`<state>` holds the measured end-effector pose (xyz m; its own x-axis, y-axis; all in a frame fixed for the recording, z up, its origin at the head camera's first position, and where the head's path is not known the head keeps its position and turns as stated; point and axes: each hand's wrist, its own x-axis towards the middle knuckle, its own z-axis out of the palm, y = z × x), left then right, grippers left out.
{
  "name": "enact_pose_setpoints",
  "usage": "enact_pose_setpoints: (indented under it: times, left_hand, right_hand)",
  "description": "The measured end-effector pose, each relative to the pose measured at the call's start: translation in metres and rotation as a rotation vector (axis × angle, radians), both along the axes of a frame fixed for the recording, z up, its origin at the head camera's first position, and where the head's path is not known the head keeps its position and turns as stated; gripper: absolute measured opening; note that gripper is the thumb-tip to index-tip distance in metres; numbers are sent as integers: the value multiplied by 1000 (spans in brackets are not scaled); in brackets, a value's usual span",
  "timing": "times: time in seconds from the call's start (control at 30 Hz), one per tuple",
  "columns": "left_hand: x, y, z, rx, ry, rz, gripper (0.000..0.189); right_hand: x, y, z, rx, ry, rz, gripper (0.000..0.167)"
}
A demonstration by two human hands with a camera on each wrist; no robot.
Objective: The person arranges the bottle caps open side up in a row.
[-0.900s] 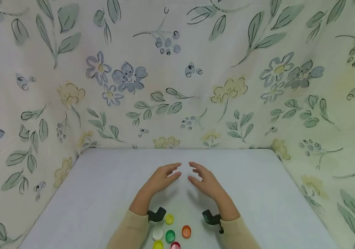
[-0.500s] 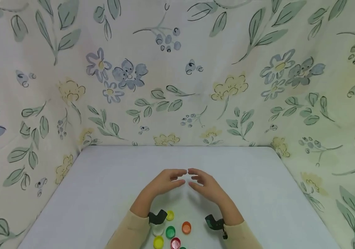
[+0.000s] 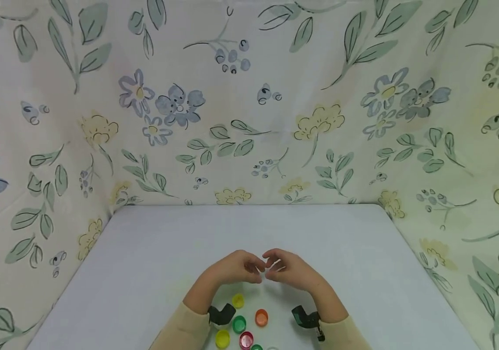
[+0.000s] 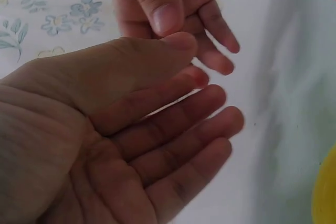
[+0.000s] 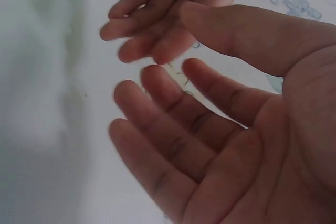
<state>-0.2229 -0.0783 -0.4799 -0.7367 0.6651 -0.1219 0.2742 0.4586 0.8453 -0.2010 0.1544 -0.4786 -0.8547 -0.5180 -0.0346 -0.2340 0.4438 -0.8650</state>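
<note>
Both hands hover over the white table, fingertips facing each other close together. My left hand (image 3: pixel 237 268) has its fingers gently bent, with nothing in the palm in the left wrist view. My right hand (image 3: pixel 292 270) mirrors it, fingers relaxed and spread, its palm bare in the right wrist view. Nearest below the hands lie a small yellow cap (image 3: pixel 238 301) and an orange cap (image 3: pixel 261 317). Behind them toward the body are a green cap (image 3: pixel 239 324), a bigger yellow cap (image 3: pixel 222 339) and a red cap (image 3: pixel 246 340).
Another green cap (image 3: pixel 256 347) is cut off at the bottom edge. The white table (image 3: pixel 144 253) reaches back to a floral cloth (image 3: pixel 249 97) that hangs behind and at both sides. Black wrist cameras sit on both forearms.
Both hands have come down toward the body, and their fingertips have drawn closer together with the fingers bending more. The left forearm's wrist camera now covers the white cap.
</note>
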Motion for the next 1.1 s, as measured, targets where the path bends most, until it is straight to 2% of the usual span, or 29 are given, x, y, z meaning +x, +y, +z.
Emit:
enact_pose_setpoints:
  times: [0.17, 0.27, 0.47, 0.63, 0.83, 1.1]
  left_hand:
    - [4, 2, 3, -61, -8, -26, 26]
    - [8, 2, 5, -69, -14, -37, 26]
    - [20, -3, 1, -38, -95, -44, 28]
    - [27, -6, -3, 2, -121, -47, 29]
    - [31, 1, -6, -14, -86, -82, 23]
    - [37, 6, -12, -65, -100, -74, 22]
  right_hand:
    - [5, 1, 4, 56, -78, 33, 34]
    - [11, 0, 6, 90, -117, 43, 31]
    - [25, -1, -4, 96, -154, 56, 32]
    - [33, -1, -14, 92, -139, 82, 34]
    - [38, -2, -13, 179, -93, 127, 34]
    - [47, -12, -23, 237, -21, 90, 34]
